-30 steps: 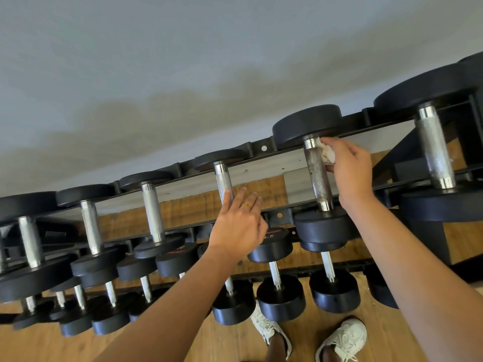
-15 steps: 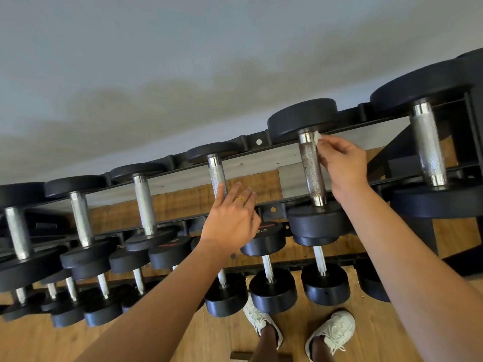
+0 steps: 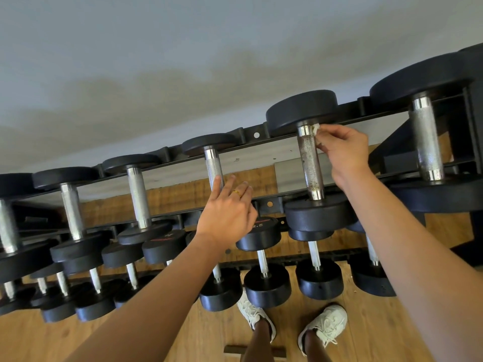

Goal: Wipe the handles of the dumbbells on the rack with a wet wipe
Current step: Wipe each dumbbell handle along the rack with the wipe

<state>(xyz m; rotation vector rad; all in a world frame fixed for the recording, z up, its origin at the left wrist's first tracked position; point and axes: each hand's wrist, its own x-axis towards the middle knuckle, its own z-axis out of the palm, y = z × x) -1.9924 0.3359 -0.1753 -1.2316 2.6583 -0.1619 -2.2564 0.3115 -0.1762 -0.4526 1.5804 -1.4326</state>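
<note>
Left hand (image 3: 224, 212): fingers straight and spread, index tip against the slim knurled steel handle (image 3: 213, 165) of a small black dumbbell; position unchanged.

Right hand (image 3: 345, 150): fingertips pinching the crumpled white wet wipe (image 3: 315, 129), now raised to the smooth collar topping the thick, speckled steel handle (image 3: 309, 163). The knurling below the pinch looks still spotted, so a downstroke is likely due. The broad steel handle (image 3: 426, 142) right of the pinch awaits.

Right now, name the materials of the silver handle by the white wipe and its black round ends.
Silver knurled handle at the white wipe: likely steel, shiny collars, dull grip with brownish specks. Black round ends: probably rubber or coated metal, matte, pebbled.
</note>
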